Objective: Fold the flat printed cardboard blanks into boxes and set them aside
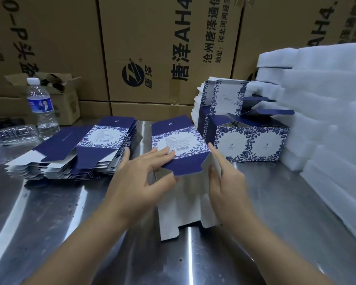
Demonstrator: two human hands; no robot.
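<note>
A blue-and-white printed cardboard blank (176, 140) stands half opened on the steel table in front of me, its white inner panel hanging toward me. My left hand (140, 173) holds its left side, fingers spread on the printed face and thumb under the dark blue flap. My right hand (224, 177) grips the right edge, index finger pointing up along the fold. A stack of flat blanks (76, 153) lies to the left. Two folded boxes (249, 140) stand at the right, with more printed pieces (222, 97) upright behind them.
A water bottle (42, 108) and crumpled clear plastic (14, 132) sit at the far left. White foam sheets (325, 120) are piled high on the right. Large brown cartons (152, 50) wall off the back. Bare steel table (70, 212) shows near me.
</note>
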